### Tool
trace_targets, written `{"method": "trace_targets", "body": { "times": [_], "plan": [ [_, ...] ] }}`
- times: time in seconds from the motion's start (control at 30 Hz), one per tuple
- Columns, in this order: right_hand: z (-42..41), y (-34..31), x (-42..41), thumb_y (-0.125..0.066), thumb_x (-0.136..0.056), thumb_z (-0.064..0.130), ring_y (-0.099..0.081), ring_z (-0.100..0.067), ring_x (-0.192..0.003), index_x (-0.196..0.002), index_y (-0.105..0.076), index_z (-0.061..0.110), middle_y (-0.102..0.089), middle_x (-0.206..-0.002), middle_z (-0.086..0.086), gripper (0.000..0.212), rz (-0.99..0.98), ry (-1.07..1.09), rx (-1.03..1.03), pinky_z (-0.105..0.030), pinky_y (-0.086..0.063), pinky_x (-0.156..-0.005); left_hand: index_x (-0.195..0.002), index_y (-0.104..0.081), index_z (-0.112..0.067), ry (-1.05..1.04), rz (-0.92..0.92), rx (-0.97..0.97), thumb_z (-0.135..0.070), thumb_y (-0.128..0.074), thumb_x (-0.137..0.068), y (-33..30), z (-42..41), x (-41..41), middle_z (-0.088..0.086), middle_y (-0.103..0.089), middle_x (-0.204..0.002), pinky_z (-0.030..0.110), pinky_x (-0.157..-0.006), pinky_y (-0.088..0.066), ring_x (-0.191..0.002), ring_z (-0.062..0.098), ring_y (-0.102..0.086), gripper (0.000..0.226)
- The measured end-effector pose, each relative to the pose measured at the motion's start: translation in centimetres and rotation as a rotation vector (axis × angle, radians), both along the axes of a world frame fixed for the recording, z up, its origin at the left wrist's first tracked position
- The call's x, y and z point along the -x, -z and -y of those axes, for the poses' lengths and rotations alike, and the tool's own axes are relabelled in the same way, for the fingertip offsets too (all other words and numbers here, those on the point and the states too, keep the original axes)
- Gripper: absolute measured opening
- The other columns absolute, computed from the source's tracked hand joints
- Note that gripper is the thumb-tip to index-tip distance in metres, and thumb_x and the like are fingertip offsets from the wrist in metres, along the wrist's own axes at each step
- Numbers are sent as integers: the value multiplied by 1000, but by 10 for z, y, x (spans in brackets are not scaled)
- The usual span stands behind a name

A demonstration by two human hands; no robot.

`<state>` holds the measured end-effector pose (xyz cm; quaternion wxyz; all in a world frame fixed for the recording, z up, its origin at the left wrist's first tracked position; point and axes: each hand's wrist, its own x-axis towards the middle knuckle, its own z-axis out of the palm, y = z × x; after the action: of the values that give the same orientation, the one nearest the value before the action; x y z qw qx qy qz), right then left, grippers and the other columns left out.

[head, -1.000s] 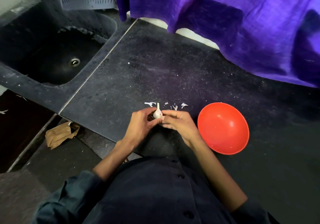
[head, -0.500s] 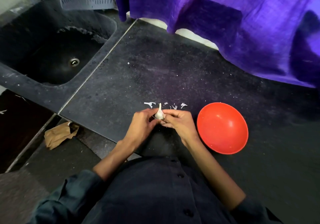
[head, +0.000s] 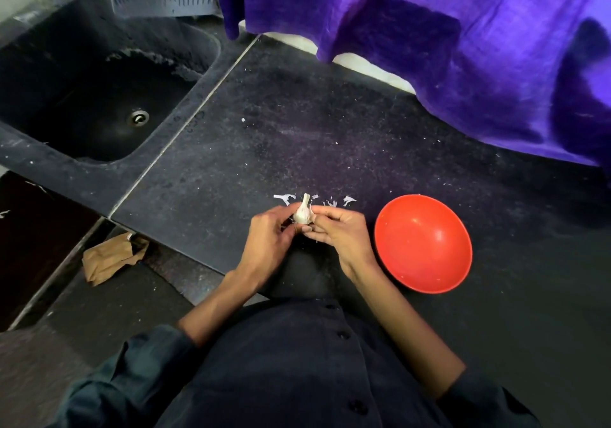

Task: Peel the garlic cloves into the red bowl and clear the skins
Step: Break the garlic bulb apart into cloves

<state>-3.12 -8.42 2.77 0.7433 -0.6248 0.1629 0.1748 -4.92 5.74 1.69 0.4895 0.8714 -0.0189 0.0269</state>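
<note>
Two hands met over the dark counter (head: 297,136), and everything else sat around the garlic (head: 303,213) they held. Far to the left of the garlic and farther back lay the black sink (head: 99,103); nearer, low on the floor to the garlic's left, was a crumpled brown paper bag (head: 110,257). The left hand (head: 269,240) pinched the garlic's left side with curled fingers. The garlic stood upright, stem pointing away from the person. A few white skins (head: 330,201) lay on the counter just behind the garlic. The right hand (head: 337,234) gripped the garlic's right side, fingers curled in. Just right of that hand, near the garlic, sat the red bowl (head: 423,244); a purple cloth (head: 429,47) hung well beyond it.
</note>
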Motion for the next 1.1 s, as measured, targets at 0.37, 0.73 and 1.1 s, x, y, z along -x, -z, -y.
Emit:
{"method": "trace_targets", "body": {
  "times": [0.37, 0.73, 1.1],
  "plan": [
    [13, 4, -3, -54, -92, -6, -72, -17, -75, -99, -66, -4, -72, -88, -15, 14, -43, 16, -137, -25, -57, -68, -112, -64, -27, 21, -270, 570, 3, -65, -86, 0, 6, 1, 4, -73, -102, 30, -74, -59, -93, 20, -70, 40],
    [14, 17, -7, -52, -93, 2, -50, -5, -47, -86, -66, 9, -58, -69, -5, 17, 24, 1, 239, -28, -55, -50, -120, -60, -12, -4, -395, 631, -1, -58, -92, 15, 4, 1, 13, -68, -95, 32, -67, -60, -77, 23, -65, 30],
    [23, 25, -9, -62, -90, -2, -65, -9, -57, -88, -70, 17, -70, -76, -5, 21, 109, -135, 476, -24, -58, -57, -119, -58, -16, -3, -423, 615, -1, -58, -93, 17, 6, 0, 18, -65, -100, 28, -62, -59, -72, 16, -65, 30]
  ]
}}
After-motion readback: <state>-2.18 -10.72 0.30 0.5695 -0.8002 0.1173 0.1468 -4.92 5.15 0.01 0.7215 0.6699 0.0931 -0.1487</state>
